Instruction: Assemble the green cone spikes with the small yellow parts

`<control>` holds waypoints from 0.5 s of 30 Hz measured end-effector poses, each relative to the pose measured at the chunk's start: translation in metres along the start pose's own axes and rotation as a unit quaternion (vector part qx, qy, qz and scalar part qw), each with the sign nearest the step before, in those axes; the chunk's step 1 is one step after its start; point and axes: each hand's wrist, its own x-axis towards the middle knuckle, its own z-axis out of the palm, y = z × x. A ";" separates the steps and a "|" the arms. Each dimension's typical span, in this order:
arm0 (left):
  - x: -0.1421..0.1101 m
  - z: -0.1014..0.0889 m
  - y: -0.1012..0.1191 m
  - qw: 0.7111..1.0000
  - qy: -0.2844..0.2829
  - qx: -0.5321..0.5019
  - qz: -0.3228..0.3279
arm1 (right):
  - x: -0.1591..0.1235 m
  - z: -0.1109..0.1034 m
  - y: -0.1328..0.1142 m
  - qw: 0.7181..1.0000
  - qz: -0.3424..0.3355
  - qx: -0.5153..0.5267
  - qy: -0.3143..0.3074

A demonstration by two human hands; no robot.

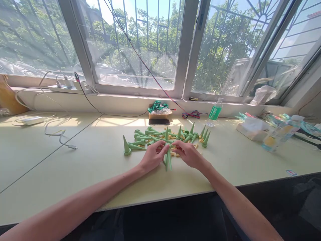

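Note:
Several green cone-shaped plastic spikes (140,134) lie and stand in a pile on the pale table (75,174), mixed with small yellow pieces (175,154). My left hand (152,156) and my right hand (188,153) meet at the near edge of the pile. Both have their fingers pinched together around a green spike (169,160) that points toward me between them. One spike (126,147) stands upright at the pile's left end.
Behind the pile sit a small cardboard box (159,115) with a green bundle and a dark phone (159,122). A green-labelled bottle (214,113), a tissue pack (252,129) and a lying bottle (279,135) are to the right. White cables (54,129) trail at left.

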 end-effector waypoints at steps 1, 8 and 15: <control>0.000 0.000 0.000 1.000 0.002 0.002 0.001 | 0.000 0.000 0.000 1.000 0.001 0.000 -0.001; 0.000 0.002 0.000 0.999 0.020 0.022 0.017 | 0.001 -0.003 -0.005 1.000 -0.001 -0.011 -0.019; -0.002 0.002 0.002 0.998 0.021 0.047 0.048 | 0.001 -0.003 -0.008 0.998 0.002 -0.046 -0.037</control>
